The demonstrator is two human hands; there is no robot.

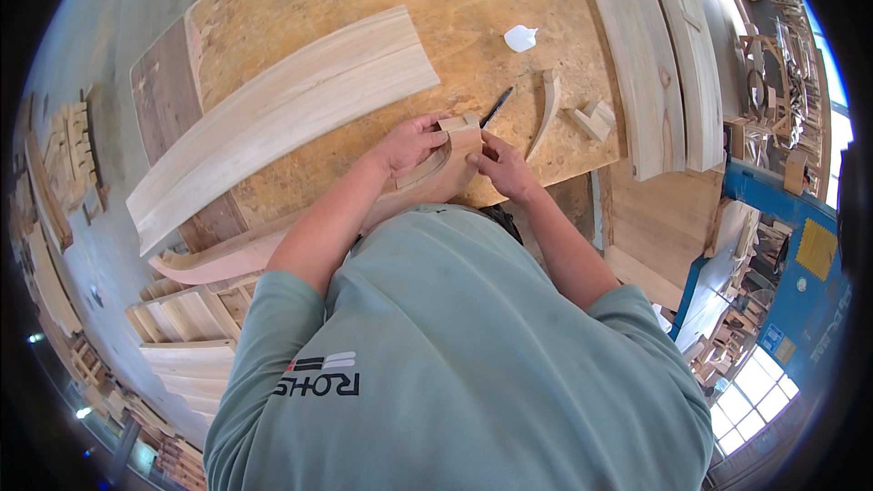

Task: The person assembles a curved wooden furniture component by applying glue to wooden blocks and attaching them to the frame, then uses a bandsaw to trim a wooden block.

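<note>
A long curved wooden piece [451, 175] lies along the near edge of the workbench, close against my body, its far end running off to the left. My left hand [411, 147] is closed on its squared right end from the left side, thumb and fingertips near the top. A small wooden block [464, 122] sits at that end, between my hands. On the right side my right hand [500, 166] grips the same end, with the thumb bent against its face. A black pen [496, 106] lies on the bench just beyond my right fingers.
A wide curved board [300, 105] rests across the workbench [473, 0] on the left. Right of the pen lie a thin curved wooden strip [546, 114] and a notched block [593, 120]. A white scrap [520, 38] is farther back. Long boards [650, 55] line the right.
</note>
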